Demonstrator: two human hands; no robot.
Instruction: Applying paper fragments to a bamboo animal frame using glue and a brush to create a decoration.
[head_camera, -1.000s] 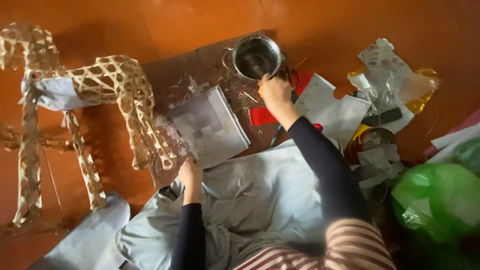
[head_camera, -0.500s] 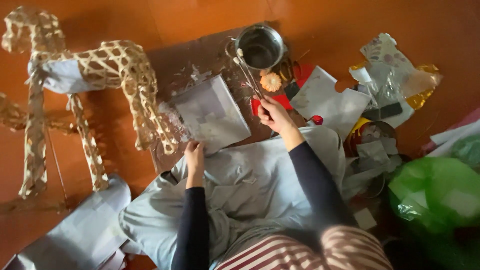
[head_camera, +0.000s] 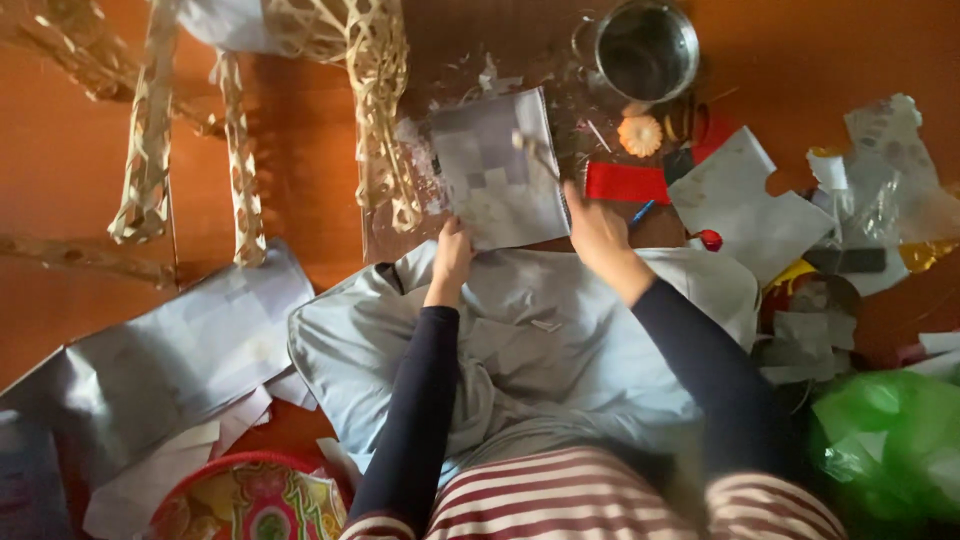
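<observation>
- A person in a striped top and dark sleeves sits over a pale blue cloth (head_camera: 560, 370) spread across the lap and the orange floor (head_camera: 60, 290); a green plastic bag (head_camera: 885, 440) lies at the near right, a round red-rimmed tray (head_camera: 250, 500) at the near left
- Grey paper sheets (head_camera: 170, 350) lie heaped on the floor to the left of the cloth
- The left hand (head_camera: 452, 250) rests with fingers curled on the near edge of a grey printed sheet (head_camera: 500, 170), pinning it against the brown board (head_camera: 410, 60) beneath
- The right hand (head_camera: 598, 225) sits just beside the sheet's right edge, fingers closed around a thin brush (head_camera: 535, 150) whose tip lies over the sheet; the sheet lies between the two hands and just beyond them
- A red strip (head_camera: 625, 183) and a small orange flower-shaped piece (head_camera: 640, 135) lie right of the sheet; torn white paper (head_camera: 750, 200) spreads further right
- A woven cane animal frame (head_camera: 370, 110) stands at the board's left edge; a metal pot (head_camera: 645, 50) stands at the far edge
</observation>
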